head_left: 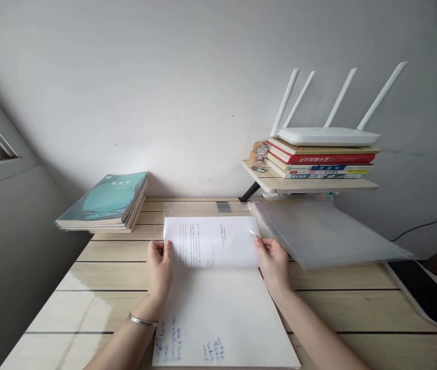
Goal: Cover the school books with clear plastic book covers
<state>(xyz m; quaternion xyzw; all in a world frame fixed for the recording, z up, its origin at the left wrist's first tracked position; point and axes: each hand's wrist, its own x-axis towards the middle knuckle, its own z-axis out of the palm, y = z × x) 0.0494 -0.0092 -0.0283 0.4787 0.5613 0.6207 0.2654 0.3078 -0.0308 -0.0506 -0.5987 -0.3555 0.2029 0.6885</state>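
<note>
A printed sheet (210, 239) lies at the middle of the desk with a clear plastic sleeve (191, 208) around it, the sleeve's far end extending beyond the paper. My left hand (160, 270) pinches the left edge, thumb on top, a silver bracelet on the wrist. On the right edge, my right hand (274, 262) grips in the same way, fingers mostly hidden underneath. Nearer to me, a white sheet (226, 308) with blue handwriting at its near end lies between my forearms.
Teal-covered books (106, 198) are stacked at the left. Clear plastic folders (329, 234) lie at the right beside a dark-screened device (426, 293). Above them, a raised shelf (318, 185) bears books (326, 158) and a white router (329, 136).
</note>
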